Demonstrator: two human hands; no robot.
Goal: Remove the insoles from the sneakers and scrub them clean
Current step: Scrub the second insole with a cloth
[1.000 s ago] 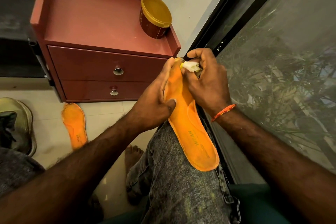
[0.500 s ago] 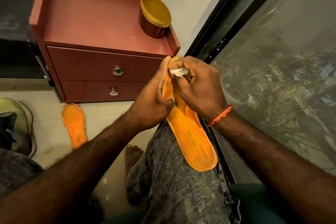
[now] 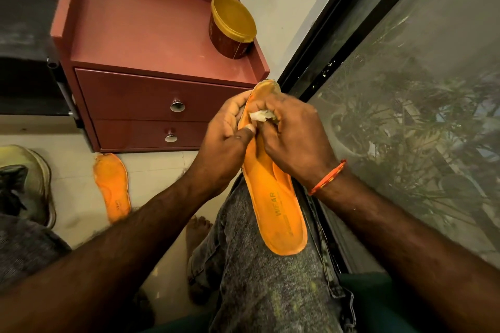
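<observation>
Step in hand: scrubbing, by the look of it. The insole (image 3: 273, 197) was already out of the shoe and lying along the person's right thigh, heel end toward the body, toe end up by the drawer unit (image 3: 151, 67).
Left hand: the left hand (image 3: 227, 140) gripped the insole's left edge near the forefoot, thumb curled over onto the top face, fingers wrapped behind it. Basically the clamp.
Right hand: the right hand (image 3: 295, 140) had its fingers curled tight round a small whitish wad (image 3: 261, 115) — cloth or tissue, couldn't tell which — and pressed it onto the forefoot area.
Second insole: the other insole (image 3: 112, 186) lay flat on the floor just in front of the drawer unit, well apart from both hands.
Sneaker: one sneaker (image 3: 32, 181) sat at the left edge of view, near that floor insole.
Tub: a yellow-lidded tub (image 3: 232, 25) stood on top of the unit — contents unknown.
Next move, my guess: the heel half looked grubbier, so the wad should probably work down that way while the left hand keeps the insole from sliding off the knee.
</observation>
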